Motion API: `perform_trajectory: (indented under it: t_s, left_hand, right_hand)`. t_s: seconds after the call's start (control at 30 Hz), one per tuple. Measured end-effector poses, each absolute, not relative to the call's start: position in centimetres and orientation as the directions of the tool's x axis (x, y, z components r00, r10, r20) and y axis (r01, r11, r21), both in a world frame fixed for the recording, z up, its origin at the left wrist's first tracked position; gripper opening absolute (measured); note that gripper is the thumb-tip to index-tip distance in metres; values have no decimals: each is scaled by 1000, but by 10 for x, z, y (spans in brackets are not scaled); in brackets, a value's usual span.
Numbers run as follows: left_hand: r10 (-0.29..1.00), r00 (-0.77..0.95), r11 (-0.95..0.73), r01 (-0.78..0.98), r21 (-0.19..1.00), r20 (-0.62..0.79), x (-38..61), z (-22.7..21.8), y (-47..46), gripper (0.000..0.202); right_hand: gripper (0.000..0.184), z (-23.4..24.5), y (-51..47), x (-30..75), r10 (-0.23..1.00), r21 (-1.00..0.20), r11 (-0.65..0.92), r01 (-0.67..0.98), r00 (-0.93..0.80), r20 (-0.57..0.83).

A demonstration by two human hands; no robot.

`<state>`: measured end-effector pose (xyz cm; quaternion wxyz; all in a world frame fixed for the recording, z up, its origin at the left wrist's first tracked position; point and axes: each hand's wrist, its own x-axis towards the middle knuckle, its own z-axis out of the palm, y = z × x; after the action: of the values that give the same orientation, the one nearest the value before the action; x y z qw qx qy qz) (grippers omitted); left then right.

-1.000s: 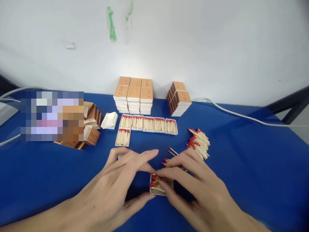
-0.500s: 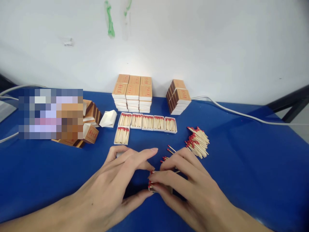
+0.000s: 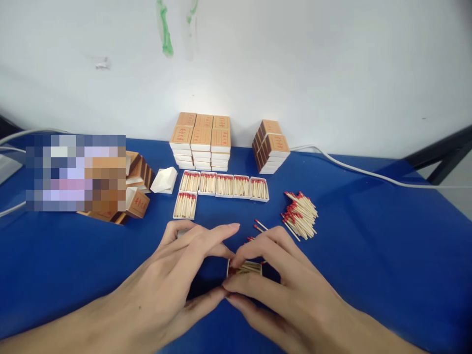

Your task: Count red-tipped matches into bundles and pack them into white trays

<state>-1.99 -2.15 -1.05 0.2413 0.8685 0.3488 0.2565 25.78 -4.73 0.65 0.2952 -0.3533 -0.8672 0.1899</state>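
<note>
A small white matchbox tray (image 3: 261, 269) lies between my hands, with wooden matches (image 3: 249, 268) inside, their red heads at its left end. My left hand (image 3: 180, 275) grips that left end between thumb and fingertip. My right hand (image 3: 283, 285) bends over the tray, its fingertips at the same end and its thumb touching the near corner. Part of the tray is hidden under the right fingers. A pale grey object (image 3: 181, 233) shows partly beneath my left fingers. Several loose matches (image 3: 260, 225) lie just beyond my right hand.
Filled match trays (image 3: 224, 186) stand in a row, one more (image 3: 185, 205) in front. Behind are stacked matchboxes (image 3: 201, 140) and a smaller stack (image 3: 271, 147). A match pile (image 3: 300, 216) lies right; white trays (image 3: 164, 180) and matchbox sleeves (image 3: 138, 202) lie left, beside a blurred patch.
My right fingers have shifted slightly left and apart across the tray, so more of the matches inside show. My left hand keeps nearly the same hold.
</note>
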Motion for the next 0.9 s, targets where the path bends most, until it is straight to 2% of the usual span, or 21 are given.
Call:
perform_trajectory:
  t_s: [0.17,0.37,0.53,0.63,0.8,0.9]
  left_hand:
    - [732,632,-631,489,602,255,-20,-10,-22,77]
    - [741,611,-625,473,621,280,-20,-12,-24,72]
    - [739,616,-619,461,636,273,-18,-8,-22,75]
    - [739,625,-614,472,633,250,-18,-7,-22,77]
    - [745,616,-606,468,643,254,-20,-9,-22,74]
    - [745,622,-604,477,638,240,-20,-10,-23,78]
  right_hand:
    - [14,8,-46,258,713,-531,696,483,-554,431]
    - [19,15,-46,260,684,-490,713,501,-651,330]
    - [23,15,-43,263,690,-438,722,536,-609,392]
    - [20,17,-43,263,701,-459,710,535,-601,384]
    - [27,21,-45,263,718,-497,678,541,-632,292]
    - [24,21,-45,264,717,-477,686,549,-619,319]
